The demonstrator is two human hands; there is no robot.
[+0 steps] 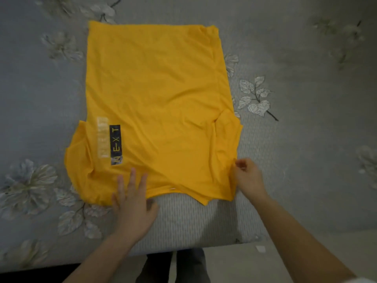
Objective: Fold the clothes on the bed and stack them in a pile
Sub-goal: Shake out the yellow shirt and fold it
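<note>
Seemingly we are at an early fold: the yellow T-shirt lies spread on the bed, sleeves at the near end, lightly creased, with a black print at its left. Our left hand presses its near edge with straight fingers; our right hand pinches the near right sleeve edge. Next, we judge, that side needs carrying leftward over the body.

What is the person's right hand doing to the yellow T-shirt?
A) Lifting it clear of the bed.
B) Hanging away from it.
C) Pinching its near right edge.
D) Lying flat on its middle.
C: the right hand pinches the yellow T-shirt at its near right edge, while the left hand presses flat on it.
</note>
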